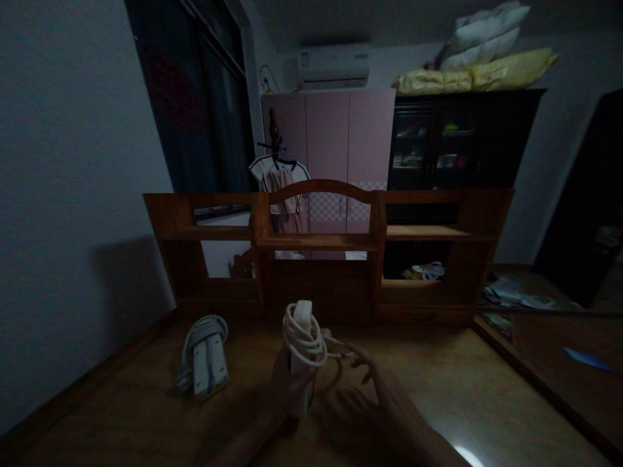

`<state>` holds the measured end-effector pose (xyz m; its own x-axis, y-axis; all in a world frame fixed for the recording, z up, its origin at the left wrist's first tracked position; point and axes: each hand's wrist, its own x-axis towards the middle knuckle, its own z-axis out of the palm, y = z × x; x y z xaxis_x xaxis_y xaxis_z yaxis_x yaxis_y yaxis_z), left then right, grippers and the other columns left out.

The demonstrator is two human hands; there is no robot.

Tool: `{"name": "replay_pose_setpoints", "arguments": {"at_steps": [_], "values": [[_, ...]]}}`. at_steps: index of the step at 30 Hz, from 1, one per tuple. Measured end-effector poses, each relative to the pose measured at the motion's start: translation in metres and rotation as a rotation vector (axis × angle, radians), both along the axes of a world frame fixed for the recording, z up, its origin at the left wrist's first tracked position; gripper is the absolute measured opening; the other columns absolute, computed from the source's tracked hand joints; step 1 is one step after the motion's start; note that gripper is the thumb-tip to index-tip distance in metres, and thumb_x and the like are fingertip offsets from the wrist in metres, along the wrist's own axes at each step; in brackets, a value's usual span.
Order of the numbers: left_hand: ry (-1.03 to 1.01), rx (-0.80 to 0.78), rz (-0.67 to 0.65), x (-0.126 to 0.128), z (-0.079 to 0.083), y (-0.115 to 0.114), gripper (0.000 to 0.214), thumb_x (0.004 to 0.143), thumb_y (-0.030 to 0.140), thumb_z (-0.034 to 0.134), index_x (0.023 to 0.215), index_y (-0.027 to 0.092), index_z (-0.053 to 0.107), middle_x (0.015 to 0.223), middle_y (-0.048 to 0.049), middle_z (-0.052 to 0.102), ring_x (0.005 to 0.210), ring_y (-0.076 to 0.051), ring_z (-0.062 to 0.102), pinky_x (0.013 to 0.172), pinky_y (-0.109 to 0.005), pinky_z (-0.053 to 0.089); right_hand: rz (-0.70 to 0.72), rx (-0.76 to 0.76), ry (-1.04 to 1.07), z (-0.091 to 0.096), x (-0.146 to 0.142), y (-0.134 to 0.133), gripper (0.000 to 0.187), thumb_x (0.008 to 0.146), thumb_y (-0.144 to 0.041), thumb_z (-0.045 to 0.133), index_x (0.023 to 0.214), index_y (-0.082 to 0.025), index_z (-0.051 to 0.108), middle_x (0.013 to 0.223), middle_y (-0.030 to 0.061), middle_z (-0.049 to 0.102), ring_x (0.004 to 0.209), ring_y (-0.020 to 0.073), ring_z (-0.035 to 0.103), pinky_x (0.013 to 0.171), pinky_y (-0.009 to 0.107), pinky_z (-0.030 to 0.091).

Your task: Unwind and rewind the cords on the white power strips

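Note:
In the head view, my left hand is wrapped round a white power strip, held upright over the wooden desk. Its pale cord is looped in several turns about the strip's upper part. A loose end of the cord reaches right, toward the fingertips of my right hand. That hand has its fingers spread; whether a fingertip touches the cord is too dark to tell. Left of both hands, a second power strip lies on the desk with its grey-white cord coiled over its far end.
A wooden shelf unit stands along the desk's far edge. A wall borders the left side. A raised wooden edge runs down the right, with a blue item beyond it.

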<state>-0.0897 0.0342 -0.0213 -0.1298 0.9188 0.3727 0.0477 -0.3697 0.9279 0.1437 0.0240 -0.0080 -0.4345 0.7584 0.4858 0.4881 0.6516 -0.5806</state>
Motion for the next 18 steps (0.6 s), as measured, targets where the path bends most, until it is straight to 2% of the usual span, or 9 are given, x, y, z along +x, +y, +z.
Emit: {"name": "replay_pose_setpoints", "arguments": {"at_steps": [4, 7, 11, 14, 16, 18], "values": [[-0.531, -0.335, -0.307, 0.005, 0.006, -0.003, 0.032, 0.081, 0.033, 0.06, 0.103, 0.011, 0.063, 0.089, -0.0105, 0.068, 0.073, -0.018, 0.064, 0.069, -0.027, 0.051, -0.024, 0.072, 0.04, -0.002, -0.003, 0.006, 0.06, 0.088, -0.024, 0.053, 0.142, -0.028, 0.027, 0.131, 0.0073, 0.048, 0.105, 0.0204, 0.053, 0.089, 0.034, 0.047], [-0.708, -0.42, -0.418, 0.001, 0.016, -0.001, 0.033, 0.082, 0.032, 0.056, 0.104, 0.009, 0.063, 0.086, -0.0107, 0.067, 0.064, -0.015, 0.061, 0.059, -0.025, 0.048, -0.054, 0.084, 0.025, -0.005, -0.004, 0.009, 0.052, 0.09, -0.025, 0.05, 0.139, -0.027, 0.032, 0.13, 0.0088, 0.05, 0.103, 0.0207, 0.055, 0.088, 0.034, 0.048], [-0.805, -0.391, -0.533, -0.002, 0.026, 0.0, 0.041, 0.082, 0.03, 0.054, 0.118, 0.011, 0.057, 0.086, -0.0092, 0.065, 0.067, -0.017, 0.061, 0.054, -0.024, 0.045, -0.046, 0.03, -0.063, -0.003, 0.003, 0.012, 0.037, 0.093, -0.027, 0.048, 0.13, -0.025, 0.045, 0.109, 0.0077, 0.063, 0.087, 0.0196, 0.061, 0.077, 0.032, 0.049], [-0.795, -0.398, -0.615, 0.0, 0.025, -0.002, 0.047, 0.083, 0.033, 0.053, 0.125, 0.013, 0.053, 0.093, -0.011, 0.065, 0.069, -0.018, 0.062, 0.056, -0.025, 0.046, 0.021, 0.002, -0.123, 0.003, 0.01, 0.012, 0.025, 0.095, -0.03, 0.047, 0.119, -0.025, 0.052, 0.105, 0.0056, 0.064, 0.087, 0.0186, 0.062, 0.076, 0.029, 0.048], [-0.785, -0.407, -0.606, 0.001, 0.019, -0.003, 0.048, 0.084, 0.037, 0.054, 0.126, 0.015, 0.052, 0.099, -0.0113, 0.065, 0.068, -0.017, 0.063, 0.059, -0.027, 0.048, 0.067, 0.009, -0.158, 0.007, 0.013, 0.01, 0.02, 0.096, -0.032, 0.045, 0.112, -0.025, 0.055, 0.104, 0.005, 0.064, 0.09, 0.0181, 0.061, 0.078, 0.028, 0.046], [-0.768, -0.455, -0.559, 0.0, 0.013, -0.002, 0.047, 0.084, 0.042, 0.056, 0.123, 0.016, 0.054, 0.096, -0.0094, 0.066, 0.065, -0.017, 0.063, 0.058, -0.027, 0.049, 0.097, 0.022, -0.184, 0.011, 0.015, 0.008, 0.021, 0.098, -0.035, 0.042, 0.104, -0.023, 0.057, 0.097, 0.0043, 0.064, 0.085, 0.0171, 0.061, 0.076, 0.026, 0.044]]}}
